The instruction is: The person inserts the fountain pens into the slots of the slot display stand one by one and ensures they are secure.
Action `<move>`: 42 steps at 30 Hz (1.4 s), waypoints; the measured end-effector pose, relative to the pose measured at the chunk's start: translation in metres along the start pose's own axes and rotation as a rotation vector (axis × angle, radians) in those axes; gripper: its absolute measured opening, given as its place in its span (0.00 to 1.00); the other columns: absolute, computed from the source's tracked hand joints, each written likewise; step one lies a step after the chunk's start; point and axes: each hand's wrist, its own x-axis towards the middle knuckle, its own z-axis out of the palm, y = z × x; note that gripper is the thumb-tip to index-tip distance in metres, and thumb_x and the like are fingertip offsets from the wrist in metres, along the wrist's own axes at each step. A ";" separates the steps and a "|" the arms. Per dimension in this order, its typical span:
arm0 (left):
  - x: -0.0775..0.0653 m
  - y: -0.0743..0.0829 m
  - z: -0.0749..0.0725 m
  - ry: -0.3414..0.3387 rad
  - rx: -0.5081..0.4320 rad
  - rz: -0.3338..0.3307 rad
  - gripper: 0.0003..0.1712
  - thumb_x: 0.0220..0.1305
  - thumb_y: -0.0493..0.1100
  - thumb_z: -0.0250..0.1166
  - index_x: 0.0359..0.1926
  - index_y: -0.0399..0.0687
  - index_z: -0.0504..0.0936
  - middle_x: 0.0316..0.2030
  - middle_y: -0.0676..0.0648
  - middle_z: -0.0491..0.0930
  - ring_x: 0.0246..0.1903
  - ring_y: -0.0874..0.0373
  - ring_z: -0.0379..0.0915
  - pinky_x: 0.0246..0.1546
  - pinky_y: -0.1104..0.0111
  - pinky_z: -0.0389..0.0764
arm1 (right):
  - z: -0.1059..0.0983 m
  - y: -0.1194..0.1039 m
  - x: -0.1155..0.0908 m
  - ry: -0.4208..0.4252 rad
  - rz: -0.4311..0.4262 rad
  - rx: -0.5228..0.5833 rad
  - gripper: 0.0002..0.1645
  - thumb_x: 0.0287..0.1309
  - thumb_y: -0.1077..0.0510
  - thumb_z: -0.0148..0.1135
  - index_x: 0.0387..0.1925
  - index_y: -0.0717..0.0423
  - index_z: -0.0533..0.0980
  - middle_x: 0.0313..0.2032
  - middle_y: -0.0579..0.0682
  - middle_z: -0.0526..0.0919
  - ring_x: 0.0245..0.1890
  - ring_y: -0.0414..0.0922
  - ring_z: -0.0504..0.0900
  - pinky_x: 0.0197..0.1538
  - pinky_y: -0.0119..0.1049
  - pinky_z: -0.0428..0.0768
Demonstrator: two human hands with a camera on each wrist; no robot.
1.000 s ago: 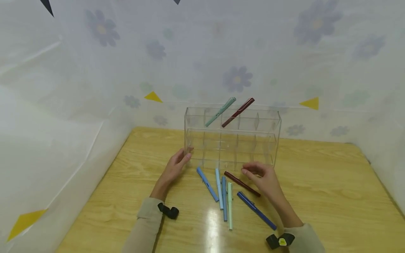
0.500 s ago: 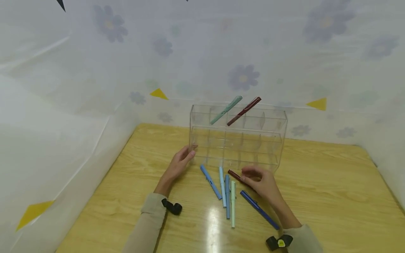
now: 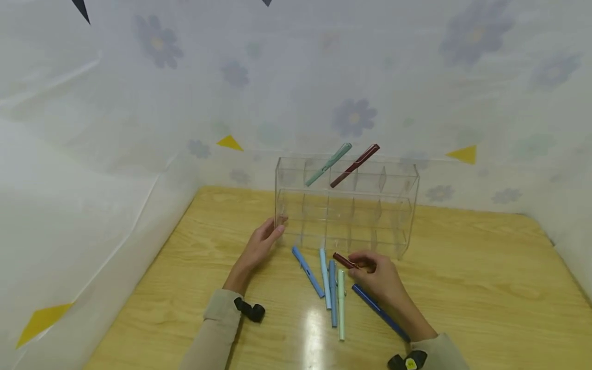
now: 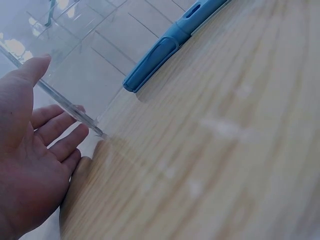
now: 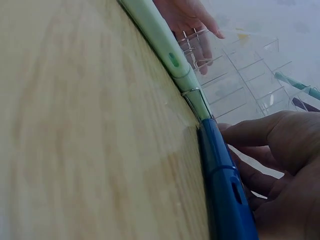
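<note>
Maroon pen: was at the rack's 6 o'clock, pinched between the right hand's thumb and fingers. Left hand: was at the rack's 8 o'clock, loosely extended by its edge.

"What's the left hand doing?"
"Its thumb and 4 fingers lie either side of the clear holder's edge. I can't tell how firmly they touch."
"And beside that?"
"1 blue pen, clip showing, on the wood-grained worktop, cut off at the top."
</note>
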 end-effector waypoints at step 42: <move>-0.008 0.035 0.001 -0.022 -0.002 -0.006 0.26 0.82 0.41 0.53 0.71 0.28 0.67 0.69 0.29 0.68 0.70 0.34 0.63 0.70 0.44 0.65 | -0.022 -0.016 0.004 -0.027 -0.255 0.063 0.17 0.73 0.69 0.55 0.59 0.60 0.79 0.50 0.65 0.84 0.45 0.61 0.85 0.39 0.44 0.87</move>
